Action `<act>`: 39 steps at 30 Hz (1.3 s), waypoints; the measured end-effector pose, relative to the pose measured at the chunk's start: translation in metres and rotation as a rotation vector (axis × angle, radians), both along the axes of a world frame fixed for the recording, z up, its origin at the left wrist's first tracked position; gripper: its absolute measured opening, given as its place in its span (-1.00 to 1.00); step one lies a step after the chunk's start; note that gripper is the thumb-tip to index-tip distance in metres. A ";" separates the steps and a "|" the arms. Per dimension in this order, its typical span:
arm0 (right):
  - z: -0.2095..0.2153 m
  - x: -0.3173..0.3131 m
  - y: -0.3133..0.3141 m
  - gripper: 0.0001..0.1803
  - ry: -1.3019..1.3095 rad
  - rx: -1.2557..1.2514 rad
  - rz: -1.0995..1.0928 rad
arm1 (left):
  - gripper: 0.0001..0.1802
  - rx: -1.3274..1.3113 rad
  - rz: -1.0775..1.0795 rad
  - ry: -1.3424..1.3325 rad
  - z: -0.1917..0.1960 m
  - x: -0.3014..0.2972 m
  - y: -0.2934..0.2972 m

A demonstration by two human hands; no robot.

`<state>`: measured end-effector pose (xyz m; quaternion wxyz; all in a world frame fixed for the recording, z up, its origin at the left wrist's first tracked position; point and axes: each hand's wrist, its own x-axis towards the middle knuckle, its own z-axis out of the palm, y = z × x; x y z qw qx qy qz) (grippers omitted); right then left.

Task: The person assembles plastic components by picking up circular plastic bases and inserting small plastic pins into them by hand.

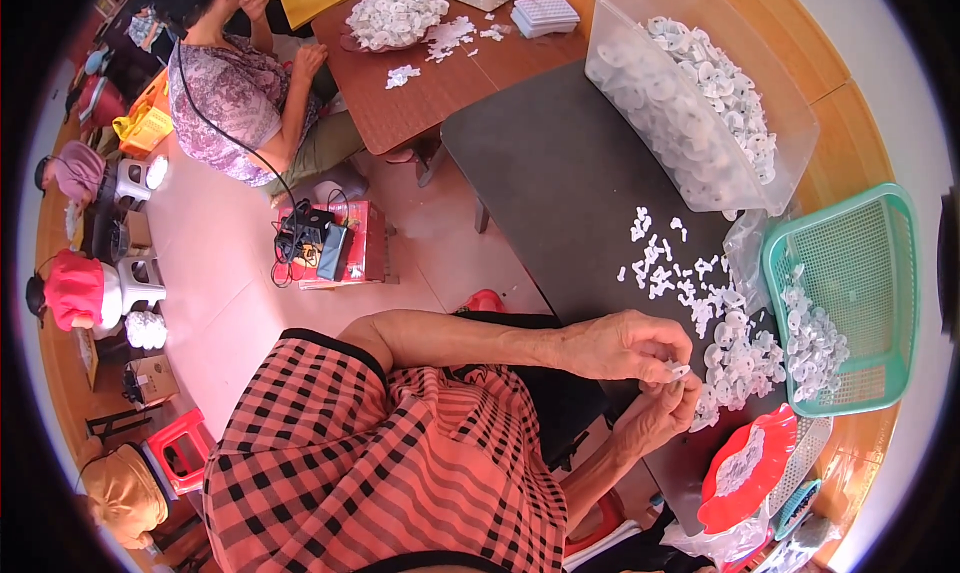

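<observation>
My left hand (625,347) comes in from the left over the dark table. Its thumb and fingers pinch a small white plastic piece (679,372). Just below, my right hand (660,413) has its fingertips closed against the same piece, so the two hands meet at it. Part of the piece is hidden by the fingers. Beside my hands lies a pile of round white plastic parts (738,358). Farther up the table, small elongated white pieces (655,268) are scattered loosely.
A large translucent bin (640,123) full of white parts stands at the far right. Near it are a green basket (905,303) and a red scalloped dish (722,498) holding small white pieces. A person (235,103) sits at a brown table (400,103); a red box (370,243) carries cables.
</observation>
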<state>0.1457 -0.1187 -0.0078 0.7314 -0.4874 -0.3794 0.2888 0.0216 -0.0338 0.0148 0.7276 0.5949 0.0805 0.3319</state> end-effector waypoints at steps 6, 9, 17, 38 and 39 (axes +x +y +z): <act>-0.001 0.001 0.003 -0.78 0.012 0.010 0.024 | -0.76 0.035 0.026 0.006 0.000 -0.002 0.003; -0.001 0.001 0.006 -0.79 0.011 0.037 0.063 | -0.81 -0.025 0.058 -0.010 0.009 -0.004 0.003; -0.001 -0.001 0.007 -0.82 0.030 0.033 0.036 | -0.77 0.005 0.004 -0.011 -0.003 0.002 0.007; 0.002 -0.001 0.019 -0.75 0.083 0.014 0.042 | -0.81 -0.105 0.000 0.039 0.009 0.002 0.021; -0.006 0.003 0.020 -0.74 0.082 0.008 0.051 | -0.82 -0.182 -0.013 0.030 0.007 0.001 0.024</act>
